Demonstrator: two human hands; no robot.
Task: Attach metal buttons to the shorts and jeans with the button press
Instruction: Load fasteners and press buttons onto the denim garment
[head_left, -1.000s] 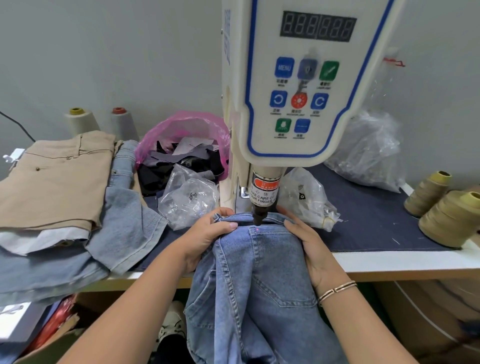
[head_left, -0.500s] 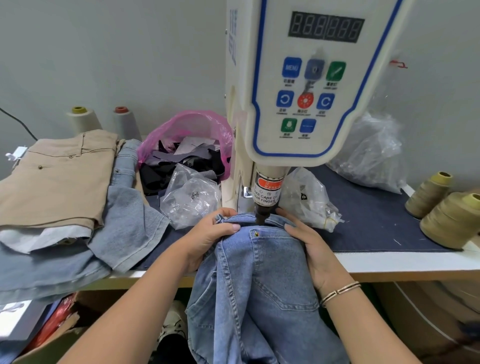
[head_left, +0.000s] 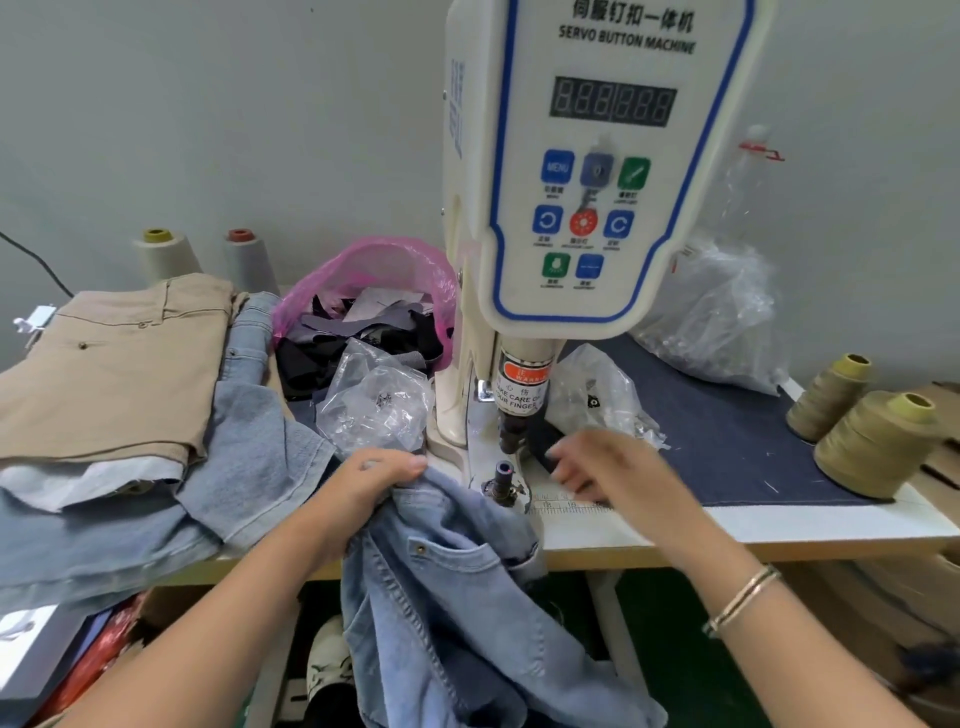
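The jeans (head_left: 457, 597) are light blue washed denim with pale stitching along the seams, bunched and hanging off the front edge of the counter (head_left: 779, 525), just left of the lower post (head_left: 503, 475) of the button press (head_left: 597, 208). A small metal button (head_left: 420, 548) sits near the top corner of a pocket, facing up. The left hand (head_left: 363, 488) grips the gathered top of the jeans, its fingers (head_left: 410, 464) curled over the cloth. The right hand (head_left: 613, 467) is blurred, above the counter just right of the press, apart from the jeans; its fingers seem stretched out and hold nothing. Tan shorts (head_left: 114, 364) lie folded on a pile of denim (head_left: 130, 530) at the left of the counter, well apart from the press
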